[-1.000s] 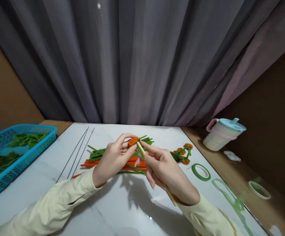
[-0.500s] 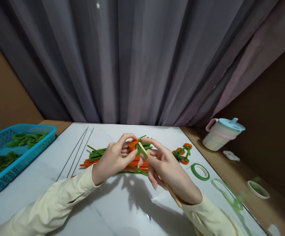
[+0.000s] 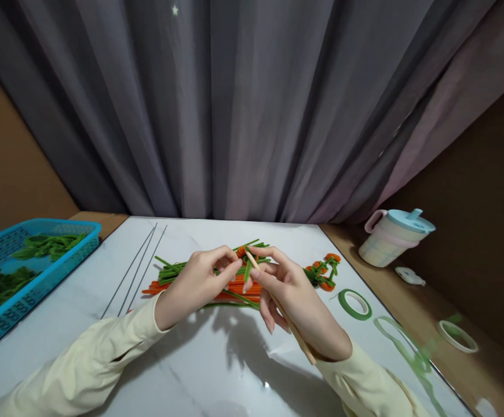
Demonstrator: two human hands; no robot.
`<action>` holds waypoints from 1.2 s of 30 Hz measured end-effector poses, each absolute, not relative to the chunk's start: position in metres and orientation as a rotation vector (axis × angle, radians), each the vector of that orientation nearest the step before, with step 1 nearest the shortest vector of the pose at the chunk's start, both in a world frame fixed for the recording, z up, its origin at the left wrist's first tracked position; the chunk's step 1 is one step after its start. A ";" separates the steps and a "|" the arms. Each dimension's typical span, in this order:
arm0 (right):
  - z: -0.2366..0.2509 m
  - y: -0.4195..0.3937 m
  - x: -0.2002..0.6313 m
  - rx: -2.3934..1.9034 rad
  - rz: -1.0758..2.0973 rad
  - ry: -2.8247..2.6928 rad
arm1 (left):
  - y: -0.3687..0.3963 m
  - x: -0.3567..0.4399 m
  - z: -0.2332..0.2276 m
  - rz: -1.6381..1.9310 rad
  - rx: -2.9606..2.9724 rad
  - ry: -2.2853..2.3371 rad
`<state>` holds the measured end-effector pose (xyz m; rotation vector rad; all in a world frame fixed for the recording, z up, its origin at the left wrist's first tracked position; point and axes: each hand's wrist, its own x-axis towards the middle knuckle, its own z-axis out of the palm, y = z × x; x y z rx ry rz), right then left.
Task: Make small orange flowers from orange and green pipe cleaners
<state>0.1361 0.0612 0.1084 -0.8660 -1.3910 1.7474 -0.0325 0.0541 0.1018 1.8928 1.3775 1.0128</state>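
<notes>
My left hand (image 3: 196, 284) pinches a small orange pipe-cleaner coil (image 3: 240, 252) with a green stem between thumb and fingers. My right hand (image 3: 298, 304) grips a thin wooden stick (image 3: 283, 315) whose tip rests against that coil. Both hands hover over a pile of green and orange pipe cleaners (image 3: 234, 284) lying on the white marble tabletop (image 3: 217, 359). Finished orange flowers with green stems (image 3: 324, 272) lie just right of my right hand.
A blue basket (image 3: 39, 278) with green leaf shapes sits at the left. Three thin wires (image 3: 137, 272) lie beside it. Two rolls of green tape (image 3: 355, 303) (image 3: 457, 336) and a pastel lidded cup (image 3: 393, 236) are at the right. Grey curtains hang behind.
The orange coil has turned edge-on between my fingers, so less of it shows. My left hand dropped slightly and the stick tip stays against the coil.
</notes>
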 end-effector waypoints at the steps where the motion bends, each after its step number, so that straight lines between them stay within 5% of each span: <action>1: 0.108 0.061 0.136 -0.861 1.746 -1.395 | 0.054 -0.031 0.102 1.014 1.812 1.342; 17: 0.111 0.058 0.135 -0.822 1.779 -1.436 | 0.064 -0.035 0.103 1.289 1.444 1.176; 23: 0.112 0.062 0.138 -0.706 2.033 -1.417 | 0.078 -0.038 0.098 0.799 0.845 0.676; 36: 0.110 0.056 0.132 -0.787 1.932 -1.504 | 0.055 -0.023 0.102 1.097 1.285 1.058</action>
